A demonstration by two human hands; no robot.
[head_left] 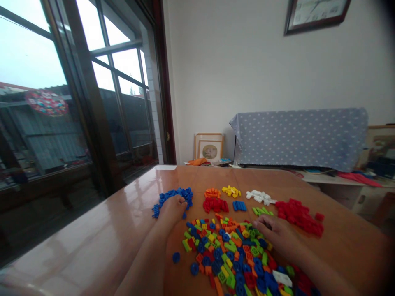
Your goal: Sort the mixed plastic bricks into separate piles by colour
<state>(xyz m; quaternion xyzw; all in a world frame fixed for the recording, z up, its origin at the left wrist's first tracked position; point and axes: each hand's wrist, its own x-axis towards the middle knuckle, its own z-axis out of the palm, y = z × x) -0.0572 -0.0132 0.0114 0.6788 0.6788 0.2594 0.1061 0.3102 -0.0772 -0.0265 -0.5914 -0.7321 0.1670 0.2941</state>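
Observation:
My left hand (175, 206) is over the near edge of a pile of blue toy bricks (175, 193) at the left. Its fingers are curled closed, and anything inside them is hidden. At the right edge of a large heap of mixed toy bricks (230, 246), my right hand (273, 230) has its thumb and fingers drawn together. I cannot make out what, if anything, is in that pinch. The heap mixes blue, orange, green, yellow and red pieces, with many round blue ones. Just beyond my right hand lie light green bricks (262, 211).
Sorted groups lie farther back on the glossy table (132, 230): orange bricks (212, 193), yellow bricks (231, 191), red bricks (215, 205), blue sticks (239, 206) and white bricks (258, 196). A bigger red pile (299, 216) lies to the right. A loose blue round piece (176, 257) sits left of the heap.

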